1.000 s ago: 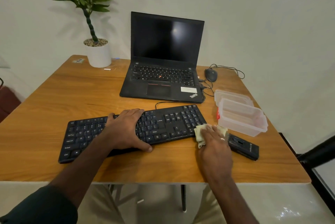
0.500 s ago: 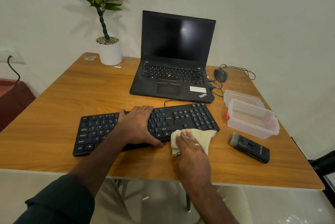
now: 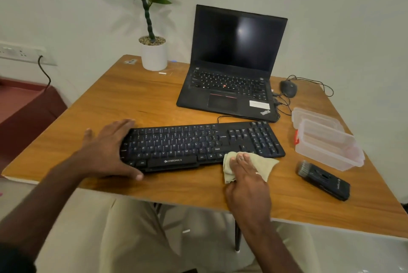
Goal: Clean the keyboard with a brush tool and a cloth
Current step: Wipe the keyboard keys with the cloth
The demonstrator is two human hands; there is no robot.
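A black keyboard (image 3: 198,142) lies across the near part of the wooden table (image 3: 132,96). My left hand (image 3: 106,151) rests on the keyboard's left end with straight fingers, its thumb along the front edge. My right hand (image 3: 247,175) presses a pale yellow-green cloth (image 3: 265,165) flat against the keyboard's front edge, near its right part. A black brush tool (image 3: 324,181) lies on the table to the right of the cloth, bristles pointing away from me; neither hand touches it.
An open black laptop (image 3: 231,74) stands behind the keyboard, with a mouse (image 3: 288,88) and its cable to the right. Clear plastic containers (image 3: 326,142) sit at the right edge. A potted plant (image 3: 153,51) stands at the back left.
My left hand has slid from the middle of the keyboard to its left end. My right hand has carried the cloth leftward from the keyboard's right corner along its front edge. The view has shifted.
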